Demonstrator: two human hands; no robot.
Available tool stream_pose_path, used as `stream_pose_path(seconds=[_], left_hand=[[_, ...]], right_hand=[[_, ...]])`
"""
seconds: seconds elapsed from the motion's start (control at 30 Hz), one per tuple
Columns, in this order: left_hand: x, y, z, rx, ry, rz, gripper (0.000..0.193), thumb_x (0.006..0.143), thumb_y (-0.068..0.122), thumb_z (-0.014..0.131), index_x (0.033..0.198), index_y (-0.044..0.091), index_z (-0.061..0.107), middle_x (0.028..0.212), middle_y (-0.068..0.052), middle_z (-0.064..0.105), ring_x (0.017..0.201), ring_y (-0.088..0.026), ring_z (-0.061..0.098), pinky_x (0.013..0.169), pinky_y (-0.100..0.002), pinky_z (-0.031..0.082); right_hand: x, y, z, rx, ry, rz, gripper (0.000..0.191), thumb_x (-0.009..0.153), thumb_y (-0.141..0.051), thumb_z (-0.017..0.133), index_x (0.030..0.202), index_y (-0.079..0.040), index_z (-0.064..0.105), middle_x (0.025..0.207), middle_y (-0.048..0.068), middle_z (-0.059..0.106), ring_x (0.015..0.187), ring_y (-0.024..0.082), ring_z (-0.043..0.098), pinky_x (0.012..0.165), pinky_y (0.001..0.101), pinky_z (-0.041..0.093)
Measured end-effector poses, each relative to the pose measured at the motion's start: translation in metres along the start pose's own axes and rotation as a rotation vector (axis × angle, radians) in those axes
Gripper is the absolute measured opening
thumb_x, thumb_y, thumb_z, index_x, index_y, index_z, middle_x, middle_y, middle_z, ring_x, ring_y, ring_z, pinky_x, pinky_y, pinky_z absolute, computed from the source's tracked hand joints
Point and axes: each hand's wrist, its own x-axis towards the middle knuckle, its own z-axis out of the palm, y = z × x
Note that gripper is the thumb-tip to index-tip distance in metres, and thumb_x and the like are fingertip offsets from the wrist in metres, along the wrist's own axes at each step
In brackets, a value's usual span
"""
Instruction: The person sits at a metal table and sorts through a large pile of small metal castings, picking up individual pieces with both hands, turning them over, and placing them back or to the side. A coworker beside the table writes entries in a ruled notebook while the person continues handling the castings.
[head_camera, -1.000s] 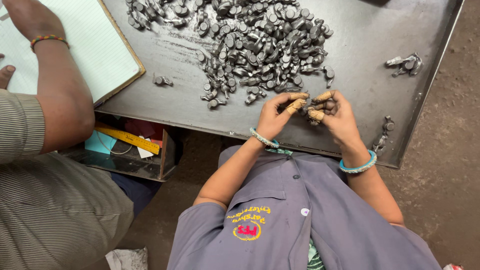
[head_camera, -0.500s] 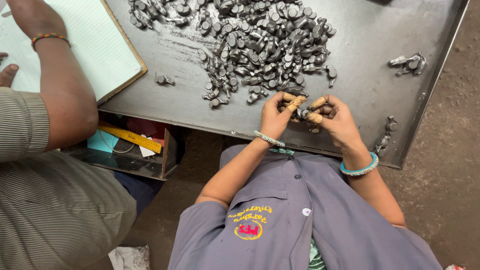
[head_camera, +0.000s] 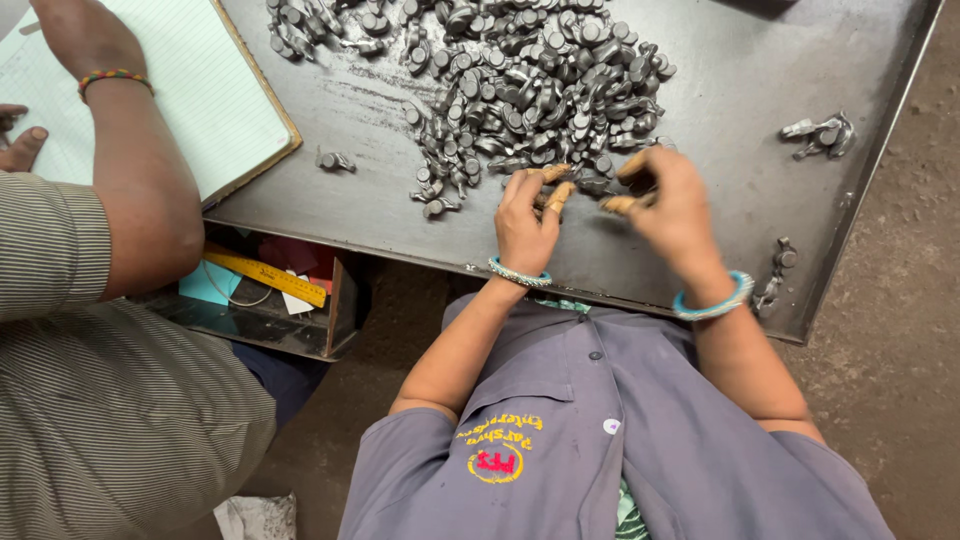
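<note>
Sorting step at near table edge: left hand fingers narrow over metal parts; right hand pinching one; next, careful single-piece separation.

A heap of small grey metal parts lay spread across the dark metal table, toward twelve o'clock from the hands; its nearest pieces, dull and knobbed, sat jumbled at the fingertips.
</note>
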Motion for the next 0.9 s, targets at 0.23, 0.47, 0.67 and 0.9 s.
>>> stream_pose_path(seconds=[0.23, 0.47, 0.67, 0.9], left_hand=[[-0.005, 0.011, -0.002, -0.026, -0.055, 0.138, 0.041, 0.079, 0.001, 0.077, 0.12, 0.003, 0.069, 0.112, -0.013, 0.064, 0.097, -0.033, 0.068, 0.083, -0.038, 0.056], [-0.005, 0.004, 0.009, -0.459, -0.393, -0.129, 0.04, 0.079, 0.0, 0.082, 0.117, 0.0, 0.069, 0.112, -0.008, 0.072, 0.096, -0.017, 0.072, 0.086, -0.03, 0.059], [-0.003, -0.008, 0.018, -0.622, -0.504, -0.235, 0.034, 0.082, -0.007, 0.069, 0.115, -0.001, 0.074, 0.109, -0.006, 0.077, 0.096, -0.01, 0.072, 0.089, -0.027, 0.059], [-0.009, -0.007, 0.012, -0.446, -0.415, -0.155, 0.03, 0.078, -0.007, 0.073, 0.107, -0.001, 0.071, 0.098, -0.005, 0.076, 0.09, -0.009, 0.072, 0.082, -0.026, 0.059]], right_hand=[[-0.024, 0.021, 0.016, 0.113, -0.008, 0.354, 0.018, 0.089, 0.004, 0.076, 0.098, -0.004, 0.063, 0.092, 0.004, 0.072, 0.083, 0.01, 0.068, 0.074, 0.0251, 0.053], [-0.036, 0.046, 0.001, 0.936, -0.045, 0.529, 0.024, 0.089, 0.004, 0.073, 0.106, -0.006, 0.059, 0.096, 0.002, 0.068, 0.086, 0.008, 0.066, 0.076, 0.0224, 0.056], [-0.042, 0.049, -0.002, 1.047, -0.079, 0.682, 0.015, 0.096, 0.0, 0.072, 0.106, -0.002, 0.062, 0.094, 0.005, 0.069, 0.076, 0.01, 0.064, 0.063, 0.0221, 0.051], [-0.035, 0.052, -0.004, 0.855, -0.148, 0.562, 0.019, 0.087, 0.003, 0.075, 0.099, -0.004, 0.062, 0.09, 0.002, 0.068, 0.079, 0.009, 0.065, 0.069, 0.0246, 0.057]])
